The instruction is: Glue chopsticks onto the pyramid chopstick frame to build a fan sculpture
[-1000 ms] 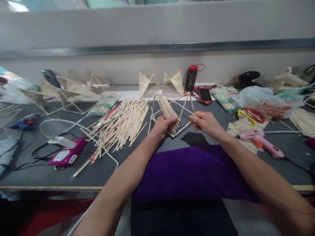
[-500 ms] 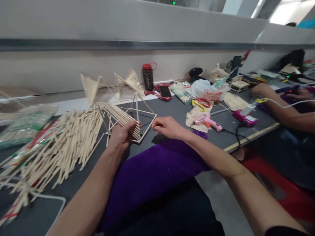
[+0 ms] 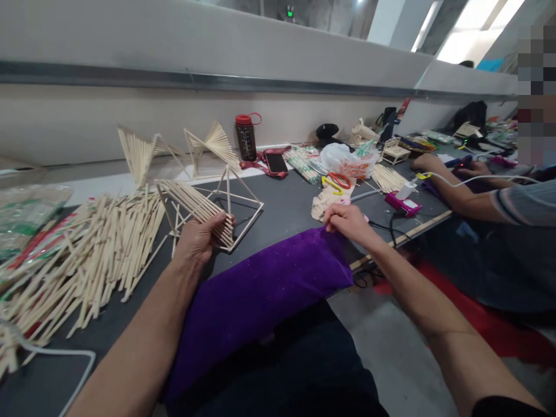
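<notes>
- While the left hand [image 3: 200,234] clamps the wooden-stick frame [image 3: 195,201], thumb laid over its row of parallel sticks, the right hand [image 3: 347,223] is positioned well apart from it, to the right.
- Right-hand fingers: curled inward; whether they pinch anything cannot be determined.
- Frame location: at the grey tabletop [image 3: 282,202], just right of the loose stick pile [image 3: 108,243].
- Pink glue gun [image 3: 343,201]: mostly hidden behind the right hand.
- Purple cloth [image 3: 269,278]: draped at the near table edge, its upper right corner just below the right hand.
- Rear of tabletop: fan-shaped stick models [image 3: 138,156], red-capped bottle [image 3: 246,141] and, beside it, a phone [image 3: 276,164].
</notes>
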Tool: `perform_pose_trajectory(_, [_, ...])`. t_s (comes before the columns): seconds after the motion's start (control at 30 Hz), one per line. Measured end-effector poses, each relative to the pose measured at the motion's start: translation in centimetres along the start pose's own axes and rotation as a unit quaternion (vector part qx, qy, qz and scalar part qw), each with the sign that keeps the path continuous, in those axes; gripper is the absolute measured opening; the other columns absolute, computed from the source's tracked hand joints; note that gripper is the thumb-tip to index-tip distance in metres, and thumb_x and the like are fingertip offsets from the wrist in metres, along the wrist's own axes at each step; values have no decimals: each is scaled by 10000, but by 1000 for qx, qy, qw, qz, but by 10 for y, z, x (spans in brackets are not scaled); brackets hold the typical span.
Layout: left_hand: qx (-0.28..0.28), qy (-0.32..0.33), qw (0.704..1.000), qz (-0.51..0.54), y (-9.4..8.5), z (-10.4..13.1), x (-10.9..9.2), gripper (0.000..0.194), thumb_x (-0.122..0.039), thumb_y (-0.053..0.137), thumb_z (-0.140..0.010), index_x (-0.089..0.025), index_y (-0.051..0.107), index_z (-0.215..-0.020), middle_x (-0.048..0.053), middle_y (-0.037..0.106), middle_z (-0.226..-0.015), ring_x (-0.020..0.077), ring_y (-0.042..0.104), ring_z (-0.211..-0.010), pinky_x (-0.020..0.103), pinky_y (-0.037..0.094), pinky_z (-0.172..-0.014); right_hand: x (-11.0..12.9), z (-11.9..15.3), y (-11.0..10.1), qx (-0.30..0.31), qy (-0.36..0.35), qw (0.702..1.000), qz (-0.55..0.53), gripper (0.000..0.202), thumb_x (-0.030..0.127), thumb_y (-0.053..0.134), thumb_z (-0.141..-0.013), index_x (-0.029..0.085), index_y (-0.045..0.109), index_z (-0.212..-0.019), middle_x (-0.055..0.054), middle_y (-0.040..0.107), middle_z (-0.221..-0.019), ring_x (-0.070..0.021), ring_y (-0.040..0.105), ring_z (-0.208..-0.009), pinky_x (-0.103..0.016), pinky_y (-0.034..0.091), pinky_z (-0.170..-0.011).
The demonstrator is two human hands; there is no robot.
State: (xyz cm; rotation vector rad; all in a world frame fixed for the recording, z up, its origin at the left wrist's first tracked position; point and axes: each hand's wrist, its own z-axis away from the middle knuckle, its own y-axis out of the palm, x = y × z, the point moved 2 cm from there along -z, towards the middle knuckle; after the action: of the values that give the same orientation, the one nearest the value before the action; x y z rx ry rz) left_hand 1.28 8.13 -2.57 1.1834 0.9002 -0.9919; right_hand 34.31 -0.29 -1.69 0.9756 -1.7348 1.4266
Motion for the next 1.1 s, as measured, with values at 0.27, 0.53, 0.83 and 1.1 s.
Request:
perform_pose_trajectory(0.27, [12, -6, 1000, -13, 1, 1, -2, 99, -88, 690, -655, -146, 649, -724, 29, 695, -630, 156, 654, -549, 228, 554, -488, -60, 6, -92, -101, 44, 912, 394, 341, 422, 533, -821, 233, 736, -1021, -61, 741, -973, -221, 657, -865, -284, 422, -666])
perform_pose_trajectory(0.53, [29, -7, 999, -29, 1, 2, -2, 131, -100, 705, -632, -135, 645, -743, 34, 700, -646, 163, 658, -551, 243, 556, -497, -57, 3, -73, -66, 89, 883, 457, 387, 461, 504, -815, 215, 725, -1017, -88, 699, -974, -235, 635, -835, -285, 362, -603])
perform_pose_trajectory(0.83, [25, -12, 999, -27, 0, 1, 0, 153, -140, 733, -617, -138, 646, -743, 31, 695, -654, 171, 657, -555, 259, 553, -471, -17, 26, -54, -179, -45, 907, 378, 356, 370, 534, -829, 162, 604, -1110, -63, 699, -831, -231, 647, -716, -320, 437, -665])
perform_pose_trajectory(1.1, [31, -12, 999, -28, -1, 0, 0, 119, -136, 718, -629, -155, 655, -728, 31, 697, -647, 170, 657, -558, 250, 550, -471, 20, 29, -41, -221, -242, 892, 312, 505, 404, 488, -884, 182, 465, -1337, -136, 593, -1255, -280, 567, -1135, -428, 455, -939])
